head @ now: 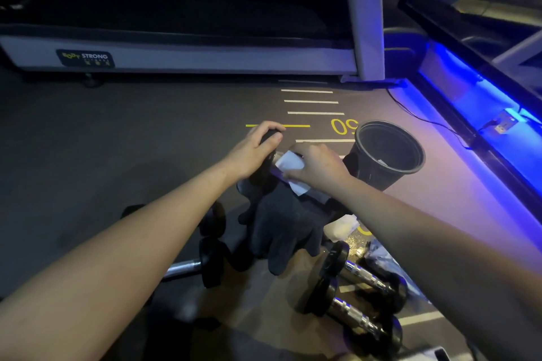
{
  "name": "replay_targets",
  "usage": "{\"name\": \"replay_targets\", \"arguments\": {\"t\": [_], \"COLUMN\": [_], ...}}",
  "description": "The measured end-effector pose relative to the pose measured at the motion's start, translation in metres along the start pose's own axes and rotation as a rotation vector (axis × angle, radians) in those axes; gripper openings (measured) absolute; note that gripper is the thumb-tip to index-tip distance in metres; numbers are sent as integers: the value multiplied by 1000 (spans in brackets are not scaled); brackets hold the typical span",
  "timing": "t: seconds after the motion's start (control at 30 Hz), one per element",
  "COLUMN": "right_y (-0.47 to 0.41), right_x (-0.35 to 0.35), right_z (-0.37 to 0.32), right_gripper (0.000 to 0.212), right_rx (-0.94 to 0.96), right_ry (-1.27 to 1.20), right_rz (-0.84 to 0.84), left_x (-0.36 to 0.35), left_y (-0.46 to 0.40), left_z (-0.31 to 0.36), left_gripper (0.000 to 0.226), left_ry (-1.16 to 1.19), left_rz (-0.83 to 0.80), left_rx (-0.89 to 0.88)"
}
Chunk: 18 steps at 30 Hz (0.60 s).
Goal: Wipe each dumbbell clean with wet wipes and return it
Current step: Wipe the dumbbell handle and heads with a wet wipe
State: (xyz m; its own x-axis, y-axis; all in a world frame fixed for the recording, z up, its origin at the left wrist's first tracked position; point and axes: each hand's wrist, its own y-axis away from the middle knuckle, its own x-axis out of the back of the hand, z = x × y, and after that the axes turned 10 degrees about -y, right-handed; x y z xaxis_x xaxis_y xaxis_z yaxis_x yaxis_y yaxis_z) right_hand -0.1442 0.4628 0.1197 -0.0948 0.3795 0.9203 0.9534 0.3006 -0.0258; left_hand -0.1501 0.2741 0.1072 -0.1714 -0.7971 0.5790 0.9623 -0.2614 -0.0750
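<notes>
A black dumbbell (269, 138) lies across a dark grey cloth (283, 228) on the gym floor. My left hand (253, 148) grips its far black head. My right hand (318, 165) holds a white wet wipe (290, 162) wrapped on the chrome handle; the near head is hidden under my right forearm. Other dumbbells lie closer to me: two with chrome handles at right (363, 275) (356, 318), and one at left (205, 262).
A black bucket (387, 155) stands right of my hands with a white scrap inside. A crumpled white wipe (341, 227) lies by the cloth. A treadmill (176, 47) spans the back. A blue-lit ledge (481, 114) and a cable (425, 120) run along the right.
</notes>
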Motion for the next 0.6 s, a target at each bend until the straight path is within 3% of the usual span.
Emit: {"name": "replay_targets", "arguments": {"t": [0.33,0.6], "right_y": [-13,-4], "right_x": [-16,-1], "right_z": [-13,0], "right_gripper": [38,63], "right_rx": [5,83], "right_ry": [-178,-205], "right_rz": [35,41], "left_x": [0,-1], "left_y": [0,0], "left_z": [-6,-3], "left_gripper": [17,18], "left_ry": [-16,-27], "left_rz": [3,27], "left_rx": [-18,-27]}}
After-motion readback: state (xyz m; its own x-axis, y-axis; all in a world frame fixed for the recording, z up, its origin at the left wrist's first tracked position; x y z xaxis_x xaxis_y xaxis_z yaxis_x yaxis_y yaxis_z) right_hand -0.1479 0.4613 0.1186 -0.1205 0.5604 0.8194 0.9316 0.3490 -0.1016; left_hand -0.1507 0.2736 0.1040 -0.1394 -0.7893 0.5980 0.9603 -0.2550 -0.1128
